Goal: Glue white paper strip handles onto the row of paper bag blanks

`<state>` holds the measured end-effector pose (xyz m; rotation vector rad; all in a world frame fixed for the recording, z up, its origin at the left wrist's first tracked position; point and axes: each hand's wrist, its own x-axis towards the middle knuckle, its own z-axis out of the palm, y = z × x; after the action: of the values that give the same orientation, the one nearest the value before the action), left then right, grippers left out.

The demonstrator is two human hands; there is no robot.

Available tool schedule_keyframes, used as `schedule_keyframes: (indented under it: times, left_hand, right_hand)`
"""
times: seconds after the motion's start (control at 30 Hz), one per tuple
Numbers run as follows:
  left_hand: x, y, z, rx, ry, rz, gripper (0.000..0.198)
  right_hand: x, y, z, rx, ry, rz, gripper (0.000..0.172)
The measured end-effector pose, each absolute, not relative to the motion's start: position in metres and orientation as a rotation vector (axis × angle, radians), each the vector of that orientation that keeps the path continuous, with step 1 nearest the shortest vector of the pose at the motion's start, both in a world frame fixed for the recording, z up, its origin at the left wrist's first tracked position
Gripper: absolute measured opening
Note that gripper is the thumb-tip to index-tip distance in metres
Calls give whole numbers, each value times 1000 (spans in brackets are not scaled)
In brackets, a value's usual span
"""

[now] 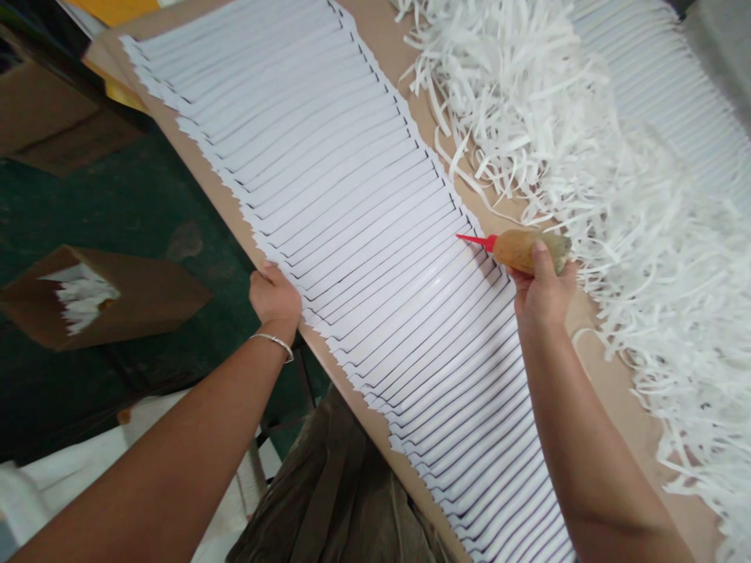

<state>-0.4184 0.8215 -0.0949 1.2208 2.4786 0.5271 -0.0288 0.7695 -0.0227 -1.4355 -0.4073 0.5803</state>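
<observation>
My right hand [544, 293] is wrapped round a small squeeze bottle [516, 249] of yellowish, cloudy plastic. Its thin red nozzle points left, over a long band of overlapping white sheets [375, 227], near the band's right border. Whether the tip touches the sheets I cannot tell. The sheets lie in staggered rows with dark lines between them and ragged side edges. At the band's left border, my left hand [275, 297] is closed at the edge of the brown table [346, 391], a bangle on its wrist; its fingertips are partly hidden.
A large heap of shredded white strips [587, 156] covers the table's right side. Beyond it lies another band of layered white sheets [662, 86]. On the green floor stands an open cardboard box [141, 301] with white scraps inside. Another piece of cardboard [59, 117] is at upper left.
</observation>
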Motion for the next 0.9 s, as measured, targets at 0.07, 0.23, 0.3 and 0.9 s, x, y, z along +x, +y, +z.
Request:
schedule_keyframes:
  times: [0.07,0.23,0.3,0.9]
  left_hand:
    - [-417,822,-93,1208,2475,523,40]
    - [-415,822,-91,1189,2457,586,39]
    - [-415,821,-92,1180,2468,605,37]
    - [-419,820,-109,1135,2444,755,40]
  right_hand:
    - [-36,765,-21,-1446,-403,583,53]
    - [-57,750,-17,-1464,-401,615,54]
    - [-66,744,-16,-1470,-407,629,53]
    - [-163,678,-25,-1753,-550,670,64]
